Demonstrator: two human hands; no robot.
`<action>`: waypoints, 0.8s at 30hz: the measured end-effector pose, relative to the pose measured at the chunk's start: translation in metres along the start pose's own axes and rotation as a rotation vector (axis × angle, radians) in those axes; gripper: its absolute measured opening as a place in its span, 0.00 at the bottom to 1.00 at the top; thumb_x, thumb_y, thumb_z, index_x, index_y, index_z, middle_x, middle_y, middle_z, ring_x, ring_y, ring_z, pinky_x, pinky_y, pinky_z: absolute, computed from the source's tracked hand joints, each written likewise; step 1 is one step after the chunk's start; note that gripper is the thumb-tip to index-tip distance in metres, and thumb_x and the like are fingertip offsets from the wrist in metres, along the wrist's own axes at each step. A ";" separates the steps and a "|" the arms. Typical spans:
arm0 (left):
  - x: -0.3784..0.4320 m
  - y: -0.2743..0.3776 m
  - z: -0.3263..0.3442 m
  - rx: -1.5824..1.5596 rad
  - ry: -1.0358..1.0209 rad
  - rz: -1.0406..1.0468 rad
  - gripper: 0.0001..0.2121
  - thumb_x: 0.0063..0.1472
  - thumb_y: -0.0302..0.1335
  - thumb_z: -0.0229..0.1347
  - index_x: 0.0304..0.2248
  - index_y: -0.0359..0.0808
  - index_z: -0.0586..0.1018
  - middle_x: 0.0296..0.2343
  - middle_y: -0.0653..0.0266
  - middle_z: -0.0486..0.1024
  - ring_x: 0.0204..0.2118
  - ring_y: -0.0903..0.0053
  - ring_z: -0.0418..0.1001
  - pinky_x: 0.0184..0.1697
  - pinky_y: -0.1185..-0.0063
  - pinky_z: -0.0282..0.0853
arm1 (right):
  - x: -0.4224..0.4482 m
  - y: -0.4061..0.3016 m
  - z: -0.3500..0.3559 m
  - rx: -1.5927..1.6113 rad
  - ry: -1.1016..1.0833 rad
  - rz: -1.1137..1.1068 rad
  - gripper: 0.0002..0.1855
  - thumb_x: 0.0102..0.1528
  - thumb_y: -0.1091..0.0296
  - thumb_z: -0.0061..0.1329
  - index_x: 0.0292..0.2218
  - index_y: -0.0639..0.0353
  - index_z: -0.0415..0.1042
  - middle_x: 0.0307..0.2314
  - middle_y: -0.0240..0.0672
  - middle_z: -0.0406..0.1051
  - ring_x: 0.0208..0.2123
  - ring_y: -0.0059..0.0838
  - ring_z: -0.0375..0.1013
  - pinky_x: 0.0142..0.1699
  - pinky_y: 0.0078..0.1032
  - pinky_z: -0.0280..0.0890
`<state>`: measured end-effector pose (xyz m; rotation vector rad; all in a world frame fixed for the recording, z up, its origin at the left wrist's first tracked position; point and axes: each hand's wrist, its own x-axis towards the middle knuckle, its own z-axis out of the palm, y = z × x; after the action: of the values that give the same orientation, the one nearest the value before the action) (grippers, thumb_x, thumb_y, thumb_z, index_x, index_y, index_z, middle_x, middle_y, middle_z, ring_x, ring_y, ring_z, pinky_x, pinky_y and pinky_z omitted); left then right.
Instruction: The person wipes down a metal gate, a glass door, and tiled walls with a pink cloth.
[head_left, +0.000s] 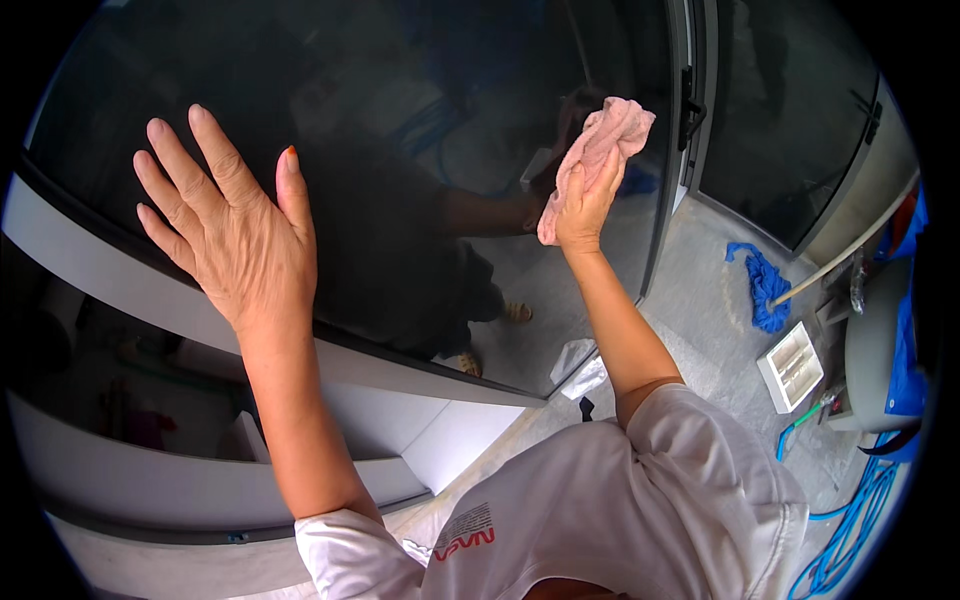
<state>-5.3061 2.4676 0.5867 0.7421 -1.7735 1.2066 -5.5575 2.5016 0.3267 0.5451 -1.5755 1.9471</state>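
Note:
My left hand (244, 217) is raised at the left with its fingers spread, in front of a large dark glass pane (360, 195); whether it touches the glass I cannot tell. In my right hand (589, 206) is a bunched pink cloth (611, 131), held against the right part of the same pane. The glass reflects an arm, sandals and the floor. Just right of the cloth runs the grey metal frame (679, 90), with a black door handle (694, 109) beyond it.
A second dark glass door (784, 112) stands at the upper right. On the concrete floor lie a blue mop head (766, 289) with a pole, a white tray (791, 367), a coiled blue hose (862, 517) and white crumpled material (585, 375). A white ledge (360, 367) runs under the pane.

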 end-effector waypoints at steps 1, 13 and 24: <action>0.001 0.003 0.000 -0.007 0.007 -0.002 0.34 0.65 0.49 0.45 0.64 0.41 0.52 0.64 0.55 0.45 0.67 0.59 0.40 0.66 0.61 0.36 | -0.011 0.026 -0.008 -0.046 0.023 0.075 0.33 0.58 0.60 0.44 0.59 0.70 0.52 0.55 0.57 0.54 0.58 0.57 0.54 0.62 0.41 0.49; 0.003 0.001 0.003 -0.032 0.042 -0.085 0.31 0.66 0.46 0.46 0.64 0.44 0.53 0.64 0.61 0.46 0.67 0.63 0.42 0.66 0.61 0.39 | 0.003 0.015 0.018 -0.167 0.033 0.370 0.33 0.59 0.62 0.41 0.60 0.69 0.49 0.58 0.63 0.46 0.61 0.61 0.47 0.63 0.44 0.47; 0.004 0.009 0.008 0.061 0.075 -0.060 0.30 0.67 0.47 0.43 0.63 0.43 0.55 0.64 0.61 0.48 0.67 0.63 0.44 0.66 0.62 0.41 | 0.277 -0.080 0.060 0.177 0.044 -0.433 0.29 0.57 0.67 0.42 0.58 0.64 0.53 0.55 0.60 0.53 0.58 0.60 0.51 0.61 0.46 0.49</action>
<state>-5.3182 2.4636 0.5848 0.7701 -1.6479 1.2368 -5.7166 2.5036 0.5746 0.8333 -1.1466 1.7547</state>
